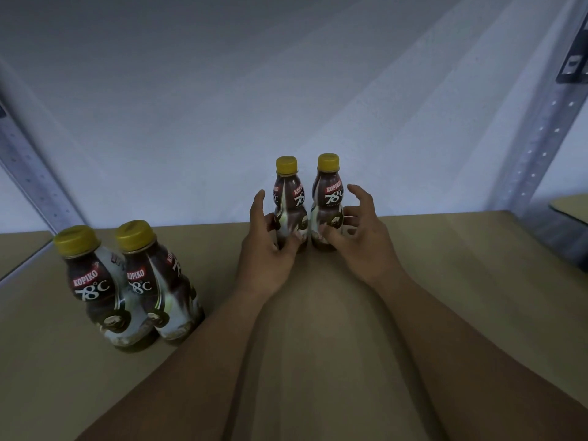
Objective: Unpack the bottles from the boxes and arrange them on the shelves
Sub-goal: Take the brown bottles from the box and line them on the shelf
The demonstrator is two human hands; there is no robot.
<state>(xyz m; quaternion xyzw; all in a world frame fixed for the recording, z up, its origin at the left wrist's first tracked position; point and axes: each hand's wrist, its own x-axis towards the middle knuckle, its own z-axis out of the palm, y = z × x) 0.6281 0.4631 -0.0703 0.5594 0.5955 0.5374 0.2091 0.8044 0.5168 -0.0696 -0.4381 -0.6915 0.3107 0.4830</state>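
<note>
Curling round its lower body, the left hand [270,249] grips one yellow-capped KOPIKO 78°C bottle [291,202] while the right hand [358,240], index finger lifted, loosely holds the twin bottle [329,202] just beside it near the back edge of the shelf [318,329], with a further pair of bottles [133,288] standing front-left across bare board.

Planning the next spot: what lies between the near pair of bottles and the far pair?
Head view: bare shelf board, then the left hand gripping the far left bottle.
</note>
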